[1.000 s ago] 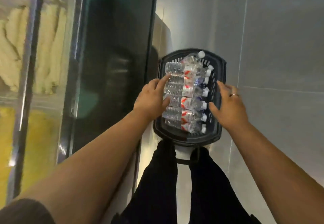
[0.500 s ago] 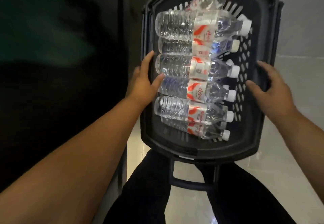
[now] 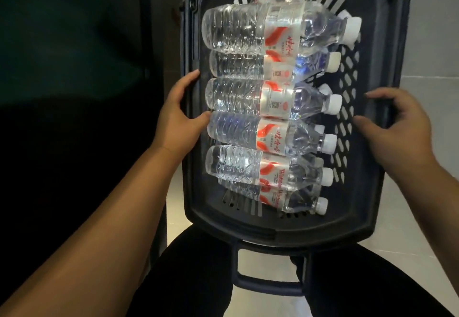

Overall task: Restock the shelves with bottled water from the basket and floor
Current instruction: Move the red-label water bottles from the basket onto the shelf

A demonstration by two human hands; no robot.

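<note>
Black plastic basket [image 3: 372, 227] sits just beyond the person's knees, over pale floor tiles [image 3: 412, 232]. Water bottles [image 3: 238, 98] lie stacked on their sides in it, white caps pointing right. Left hand [image 3: 177, 115] grips the left rim, thumb inside beside a bottle base. Right hand [image 3: 400, 128] grips the right rim, fingers curled over it. Dark panel [image 3: 74, 93] at left.

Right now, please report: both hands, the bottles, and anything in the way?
Left hand and right hand grip the basket rims. Water bottles lie inside, none picked. Nothing covers them.
</note>
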